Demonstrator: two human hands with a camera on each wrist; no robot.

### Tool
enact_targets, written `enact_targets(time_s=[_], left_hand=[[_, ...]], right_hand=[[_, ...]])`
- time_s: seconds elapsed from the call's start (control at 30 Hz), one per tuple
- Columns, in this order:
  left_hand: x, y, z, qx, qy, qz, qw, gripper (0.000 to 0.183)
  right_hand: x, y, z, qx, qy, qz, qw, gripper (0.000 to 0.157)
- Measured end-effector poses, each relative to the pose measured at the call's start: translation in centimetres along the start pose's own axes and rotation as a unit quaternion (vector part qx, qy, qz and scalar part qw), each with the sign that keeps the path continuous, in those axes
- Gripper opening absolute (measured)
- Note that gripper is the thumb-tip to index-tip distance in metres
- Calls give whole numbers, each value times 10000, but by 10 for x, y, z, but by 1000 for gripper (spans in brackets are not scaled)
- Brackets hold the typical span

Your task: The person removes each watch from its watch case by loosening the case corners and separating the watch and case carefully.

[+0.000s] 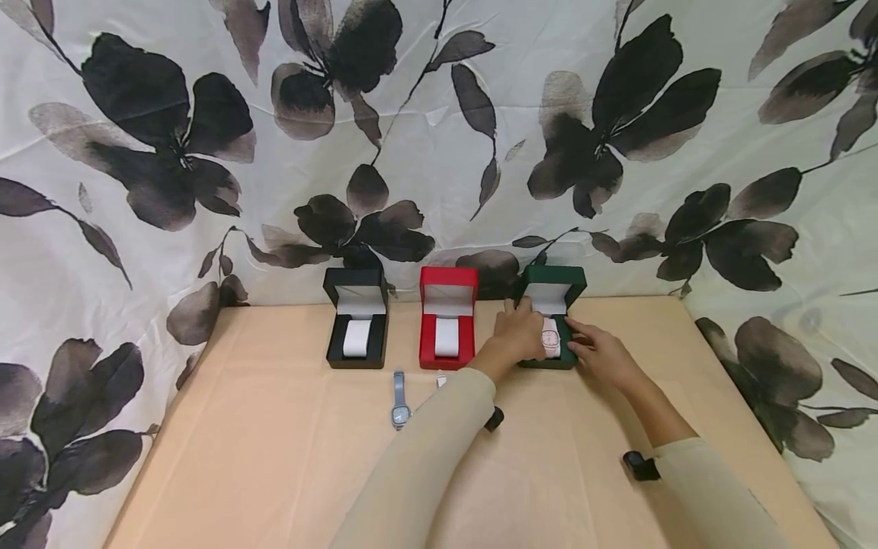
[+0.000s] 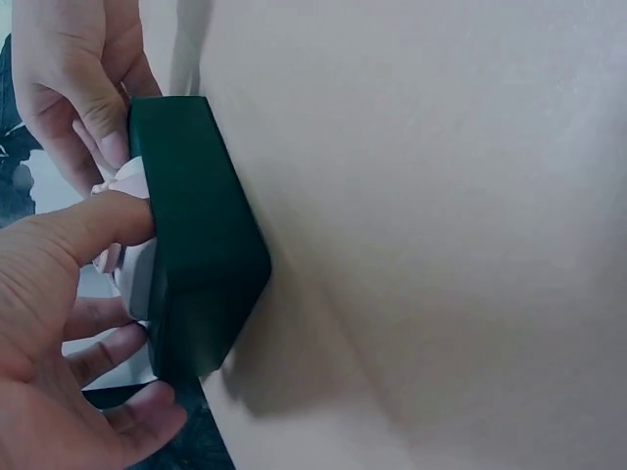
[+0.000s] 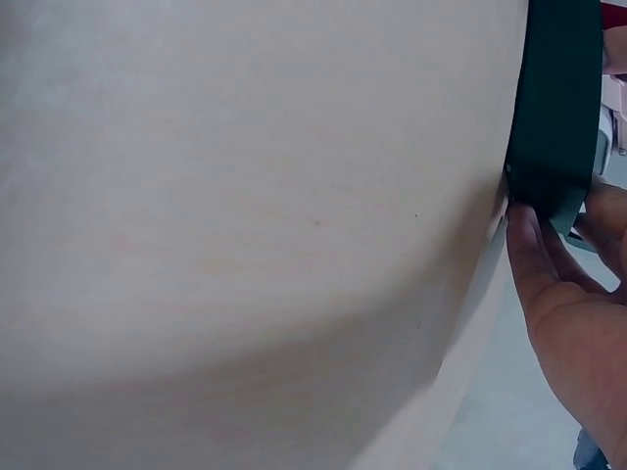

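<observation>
A green watch box (image 1: 565,358) with its lid raised stands at the right of a row of boxes. On the white cushion inside lies a pink watch (image 1: 551,338). My left hand (image 1: 524,329) reaches over the box's left side; in the left wrist view its thumb (image 2: 108,220) dips behind the front wall at the watch, and other fingers sit at the cushion's end. My right hand (image 1: 604,354) holds the box's right side, thumb at the rim. In the right wrist view its fingers (image 3: 534,255) lie against the green outer wall.
Open black (image 1: 336,358) and red (image 1: 427,354) watch boxes, each with a white cushion, stand to the left. In front lie a light blue watch (image 1: 400,400) and a white strap (image 1: 441,379), partly hidden by the left sleeve (image 1: 425,457). A flowered cloth (image 1: 480,23) hangs behind the table.
</observation>
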State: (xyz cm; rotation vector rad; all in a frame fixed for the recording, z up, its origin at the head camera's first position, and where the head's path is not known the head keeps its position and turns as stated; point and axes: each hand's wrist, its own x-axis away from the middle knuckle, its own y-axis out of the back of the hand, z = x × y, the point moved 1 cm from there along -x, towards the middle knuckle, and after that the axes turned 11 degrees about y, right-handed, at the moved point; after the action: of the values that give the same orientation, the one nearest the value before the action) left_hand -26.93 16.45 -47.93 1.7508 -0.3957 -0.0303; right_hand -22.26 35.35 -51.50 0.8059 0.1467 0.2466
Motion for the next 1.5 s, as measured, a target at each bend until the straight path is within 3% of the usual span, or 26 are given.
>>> enact_targets(time_s=[0.4, 1.0, 1.3, 1.5], left_hand=[[-3, 0, 9, -102, -438, -250, 9987, 58], [-5, -4, 12, -39, -609, -694, 9957, 69], [1, 4, 13, 284, -653, -623, 9955, 70], [6, 12, 14, 670, -884, -607, 9920, 65]], right_hand=[[-2, 0, -2, -108, -53, -75, 9999, 59], [-2, 0, -1, -6, -87, -143, 9999, 58], [0, 0, 1, 53, -78, -147, 9998, 58], [0, -1, 0, 92, -106, -134, 9998, 58]])
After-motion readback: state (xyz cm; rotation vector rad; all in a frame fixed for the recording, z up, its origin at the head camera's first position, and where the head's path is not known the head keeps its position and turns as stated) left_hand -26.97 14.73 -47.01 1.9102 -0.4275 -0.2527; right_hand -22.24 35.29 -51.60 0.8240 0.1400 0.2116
